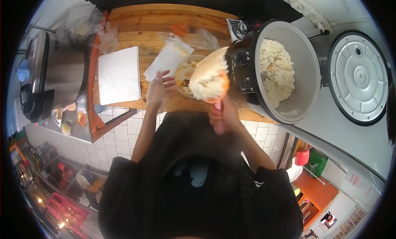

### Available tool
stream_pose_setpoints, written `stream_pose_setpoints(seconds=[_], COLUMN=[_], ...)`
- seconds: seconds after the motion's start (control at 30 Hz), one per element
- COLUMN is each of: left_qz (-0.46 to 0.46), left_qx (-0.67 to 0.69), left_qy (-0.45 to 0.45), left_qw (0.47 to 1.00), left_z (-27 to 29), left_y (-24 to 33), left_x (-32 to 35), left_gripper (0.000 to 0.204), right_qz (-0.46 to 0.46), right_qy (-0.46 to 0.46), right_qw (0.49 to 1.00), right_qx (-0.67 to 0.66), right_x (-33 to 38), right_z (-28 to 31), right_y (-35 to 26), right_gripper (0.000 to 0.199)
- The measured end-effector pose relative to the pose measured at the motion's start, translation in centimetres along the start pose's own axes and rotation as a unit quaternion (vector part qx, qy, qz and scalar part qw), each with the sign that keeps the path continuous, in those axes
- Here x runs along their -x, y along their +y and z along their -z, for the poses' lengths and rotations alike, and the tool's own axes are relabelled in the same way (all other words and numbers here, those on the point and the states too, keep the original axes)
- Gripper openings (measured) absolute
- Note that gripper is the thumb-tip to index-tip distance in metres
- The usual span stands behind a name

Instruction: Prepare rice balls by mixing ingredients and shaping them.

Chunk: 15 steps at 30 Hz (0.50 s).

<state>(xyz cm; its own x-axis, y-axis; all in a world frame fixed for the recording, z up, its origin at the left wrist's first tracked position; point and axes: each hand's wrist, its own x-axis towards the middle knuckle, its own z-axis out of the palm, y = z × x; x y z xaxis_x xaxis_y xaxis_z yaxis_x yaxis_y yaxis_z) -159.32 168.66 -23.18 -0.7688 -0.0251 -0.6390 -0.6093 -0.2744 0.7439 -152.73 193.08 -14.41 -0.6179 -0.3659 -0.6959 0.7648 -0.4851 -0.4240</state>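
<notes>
My right hand [225, 115] is closed around the pink handle of a rice paddle [224, 83]. The paddle is orange along its edge and carries a big heap of white rice [208, 76], held above the table. Partly hidden behind that heap is a round bowl [179, 79] with rice and some yellowish-brown food in it. My left hand [159, 88], seemingly in a clear plastic glove, is open with fingers spread at the bowl's left side; whether it touches the bowl I cannot tell. To the right stands an open rice cooker [307, 57] with more rice [275, 72] inside.
White paper sheets [119, 76] and another white paper [168, 57] lie on the wooden table [136, 22], near clear plastic bags [204, 39]. A foil packet [237, 30] sits by the cooker, whose lid [358, 78] is swung open rightward. Another cooker [68, 70] stands left.
</notes>
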Motion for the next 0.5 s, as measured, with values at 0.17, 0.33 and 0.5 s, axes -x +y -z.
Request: stream_pose_setpoints(seconds=[0.17,0.33,0.5], left_qz=[-0.131,-0.202,-0.440], left_qx=[-0.150,-0.326,-0.523], left_qy=[-0.022,0.007,0.018], left_qw=[0.980,0.923,0.730], left_z=[-1.2,-1.0,0.6], left_y=[-0.5,-0.5,-5.1], left_x=[1.3,0.2,-4.6], left_gripper=[0.044,0.042,0.048], right_qz=[0.276,0.209,0.247], right_qy=[0.264,0.245,0.205], right_qw=[0.583,0.639,0.502], right_qx=[0.717,0.699,0.803], right_x=[-8.8,-1.6,-8.1], right_z=[4.4,-3.7,-0.6], right_y=[4.3,-3.0,1.2], right_gripper=[0.024,0.054,0.049])
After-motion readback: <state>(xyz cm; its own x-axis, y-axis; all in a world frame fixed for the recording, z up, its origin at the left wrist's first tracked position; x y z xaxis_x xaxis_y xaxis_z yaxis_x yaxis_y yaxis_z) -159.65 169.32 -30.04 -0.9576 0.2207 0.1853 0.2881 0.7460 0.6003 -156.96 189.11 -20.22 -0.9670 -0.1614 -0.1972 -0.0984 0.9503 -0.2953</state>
